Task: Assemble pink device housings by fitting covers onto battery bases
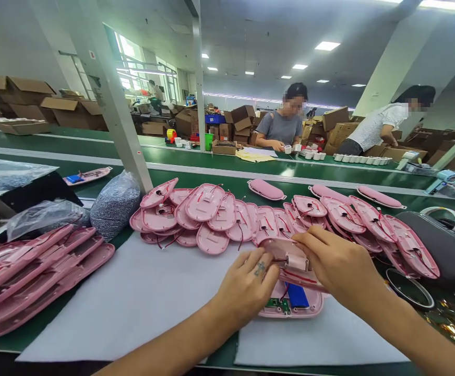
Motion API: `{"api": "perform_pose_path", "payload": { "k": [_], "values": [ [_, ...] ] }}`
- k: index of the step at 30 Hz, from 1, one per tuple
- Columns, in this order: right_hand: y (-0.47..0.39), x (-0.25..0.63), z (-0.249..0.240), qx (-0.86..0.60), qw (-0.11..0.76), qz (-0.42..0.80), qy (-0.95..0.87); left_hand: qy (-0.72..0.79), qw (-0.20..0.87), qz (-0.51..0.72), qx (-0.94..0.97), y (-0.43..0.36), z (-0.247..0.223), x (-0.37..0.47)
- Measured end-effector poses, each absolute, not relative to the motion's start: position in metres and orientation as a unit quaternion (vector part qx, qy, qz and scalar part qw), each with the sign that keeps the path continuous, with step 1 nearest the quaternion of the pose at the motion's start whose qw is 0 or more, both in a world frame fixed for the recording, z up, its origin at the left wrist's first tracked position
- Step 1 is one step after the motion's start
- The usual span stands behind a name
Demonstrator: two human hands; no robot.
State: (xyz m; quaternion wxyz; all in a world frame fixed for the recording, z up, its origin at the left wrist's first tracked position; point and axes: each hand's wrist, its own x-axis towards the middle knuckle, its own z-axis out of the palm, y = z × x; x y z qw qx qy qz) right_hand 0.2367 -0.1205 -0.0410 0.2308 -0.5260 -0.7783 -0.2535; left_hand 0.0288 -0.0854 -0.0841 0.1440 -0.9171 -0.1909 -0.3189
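A pink plastic shell half (296,261) is held tilted up in front of me, its inner side with a pale raised block facing me. My right hand (337,258) grips its upper right edge, fingers closed. My left hand (247,279) is closed at its left end, fingertips partly hidden by the shell and the hand itself. Just below lies another pink shell half (309,312), inner side up, with a blue battery pack (298,296), a green circuit board (277,303) and thin red and dark wires. Its upper part is hidden behind the held shell.
Many wired pink shell halves (213,239) pile up behind my hands. More are stacked at left (47,277). White sheets (133,297) cover the green bench. A bag of grey bits (116,203) leans by a post (118,104). Two co-workers (286,122) stand across.
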Motion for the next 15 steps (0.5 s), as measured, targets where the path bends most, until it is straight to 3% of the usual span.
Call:
{"api": "perform_pose_path", "payload": {
  "k": [3,8,12,15],
  "values": [
    [-0.121,0.231,-0.041,-0.537,0.240,-0.256,-0.767,-0.166,0.092,-0.294,-0.937,-0.087,-0.083,0.032],
    [-0.121,0.229,-0.044,-0.540,0.251,-0.259,-0.761,-0.240,-0.161,-0.388,-0.875,-0.079,-0.085,0.030],
    [-0.123,0.232,-0.044,-0.533,0.258,-0.195,-0.782,-0.307,-0.169,-0.493,-0.797,-0.075,-0.093,0.031],
    [-0.121,0.238,-0.042,-0.541,0.275,-0.138,-0.783,-0.292,-0.294,-0.503,-0.758,-0.072,-0.098,0.034]
  ]
}}
